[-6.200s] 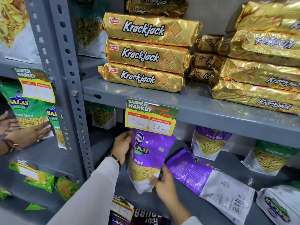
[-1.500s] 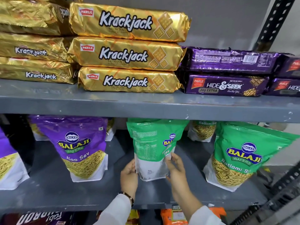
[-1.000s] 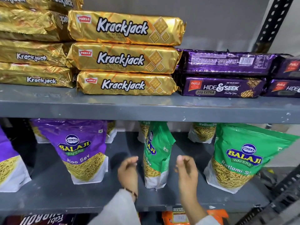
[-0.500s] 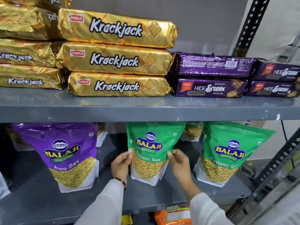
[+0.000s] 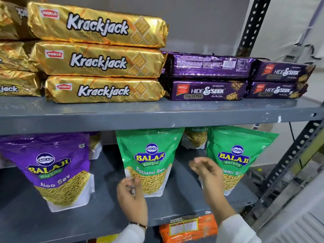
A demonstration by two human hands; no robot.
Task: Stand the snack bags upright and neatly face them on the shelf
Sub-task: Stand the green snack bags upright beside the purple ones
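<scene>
A green Ratlami Sev bag (image 5: 149,160) stands upright in the middle of the grey lower shelf (image 5: 105,213), its label facing out. My left hand (image 5: 131,199) hovers just in front of its lower left corner, fingers apart, holding nothing. My right hand (image 5: 208,174) is off the bag, between it and a second upright green Ratlami Sev bag (image 5: 235,155) on the right, and partly covers that bag's lower left. A purple Aloo Sev bag (image 5: 56,169) stands upright at the left. Both hands are blurred.
More bags (image 5: 194,137) stand at the back of the lower shelf. The upper shelf (image 5: 157,114) carries stacked gold Krackjack packs (image 5: 98,62) and purple Hide & Seek packs (image 5: 206,76). A perforated dark upright (image 5: 296,155) bounds the right. An orange pack (image 5: 189,228) lies below.
The middle green bag was turned from edge-on to label-forward. Both hands, which held its lower corners half a second ago, have let go and pulled back; the right hand moved rightwards.
</scene>
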